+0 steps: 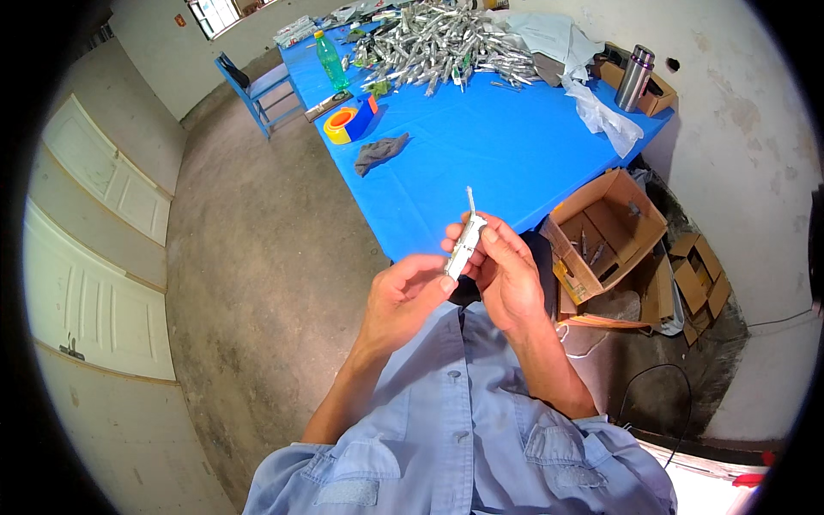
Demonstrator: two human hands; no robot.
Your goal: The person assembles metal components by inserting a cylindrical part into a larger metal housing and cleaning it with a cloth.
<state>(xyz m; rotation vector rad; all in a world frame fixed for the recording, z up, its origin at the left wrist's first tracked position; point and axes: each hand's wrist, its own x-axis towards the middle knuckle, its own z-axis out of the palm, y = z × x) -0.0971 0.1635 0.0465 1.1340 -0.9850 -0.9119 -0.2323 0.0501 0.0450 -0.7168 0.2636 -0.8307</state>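
Between my two hands is a slim silver-white piece [464,246] that looks like a small folding pocket tool, with one thin metal arm sticking up from its far end. My left hand [403,302] pinches its lower end between thumb and fingers. Higher up, my right hand [508,273] grips it, the thumb along its side and the fingers curled behind. The piece is tilted, held in front of my shirt by the near edge of the blue-covered table [446,163]. My fingers hide part of its body.
A heap of silver metal pieces [446,43] covers the table's far end. Nearby are a green bottle [330,62], tape rolls [341,127], a grey cloth [381,154] and a steel flask [633,79]. An open cardboard box [605,232] stands right of the table, a blue chair [257,96] left.
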